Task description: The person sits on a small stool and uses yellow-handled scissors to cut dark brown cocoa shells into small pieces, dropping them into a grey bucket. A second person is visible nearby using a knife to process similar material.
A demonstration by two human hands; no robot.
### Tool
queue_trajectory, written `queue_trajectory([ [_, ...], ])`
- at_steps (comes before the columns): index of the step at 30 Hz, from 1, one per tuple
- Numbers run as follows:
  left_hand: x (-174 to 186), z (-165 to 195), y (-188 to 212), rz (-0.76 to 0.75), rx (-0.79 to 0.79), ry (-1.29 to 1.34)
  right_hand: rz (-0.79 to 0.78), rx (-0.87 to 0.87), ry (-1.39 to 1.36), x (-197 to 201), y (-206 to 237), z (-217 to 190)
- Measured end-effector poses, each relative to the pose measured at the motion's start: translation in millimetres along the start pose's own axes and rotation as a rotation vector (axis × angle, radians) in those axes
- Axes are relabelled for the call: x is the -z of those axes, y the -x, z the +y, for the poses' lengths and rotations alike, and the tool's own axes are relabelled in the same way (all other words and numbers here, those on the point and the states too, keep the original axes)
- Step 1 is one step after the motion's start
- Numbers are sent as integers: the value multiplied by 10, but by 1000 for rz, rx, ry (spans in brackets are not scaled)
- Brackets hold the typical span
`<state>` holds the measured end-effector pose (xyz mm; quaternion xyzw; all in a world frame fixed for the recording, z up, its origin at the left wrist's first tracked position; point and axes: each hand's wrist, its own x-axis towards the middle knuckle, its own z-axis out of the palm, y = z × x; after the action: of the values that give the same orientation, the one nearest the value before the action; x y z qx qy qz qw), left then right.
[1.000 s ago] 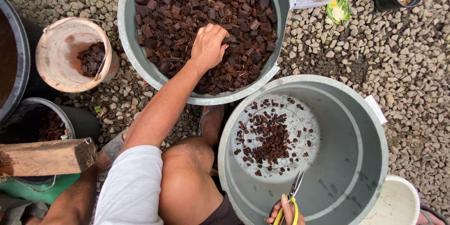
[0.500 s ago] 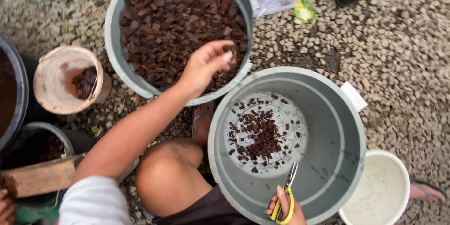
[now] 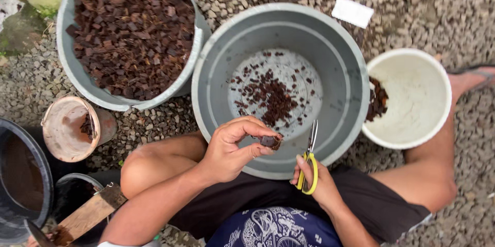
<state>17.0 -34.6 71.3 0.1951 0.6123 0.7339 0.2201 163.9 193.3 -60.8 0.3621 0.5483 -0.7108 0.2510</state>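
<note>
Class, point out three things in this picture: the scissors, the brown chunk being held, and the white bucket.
scissors (image 3: 311, 139), head view, on the closed blades.
brown chunk (image 3: 269, 141), head view, on its exposed face between the fingertips.
white bucket (image 3: 412, 141), head view, on its near rim.

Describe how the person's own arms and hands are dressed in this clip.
Both arms are bare to above the elbow, with no gloves, rings, watch or bands visible on the left hand or right hand. A sliver of white sleeve shows at the left upper arm.
</note>
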Motion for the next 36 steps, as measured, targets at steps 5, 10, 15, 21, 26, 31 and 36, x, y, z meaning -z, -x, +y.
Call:
queue_trajectory([
  [5, -335, -430, 13, 24, 48, 128, 31, 86, 26, 239, 148, 145],
  [10, -414, -646, -1, -38, 164, 237, 85, 282, 290, 372, 318, 68],
  [15, -417, -721, 41, 15, 249, 414, 70, 357, 318, 381, 380, -33],
  [21, -366, -804, 79, 104, 279, 552, 54, 295, 290, 320, 329, -57],
  [26, -337, -809, 124, 98, 250, 496, 33, 260, 312, 260, 263, -49],
  [31, -301, -730, 189, 46, 217, 413, 28, 243, 328, 214, 208, -38],
  [36, -273, -710, 205, -2, 210, 368, 15, 268, 336, 185, 185, -23],
])
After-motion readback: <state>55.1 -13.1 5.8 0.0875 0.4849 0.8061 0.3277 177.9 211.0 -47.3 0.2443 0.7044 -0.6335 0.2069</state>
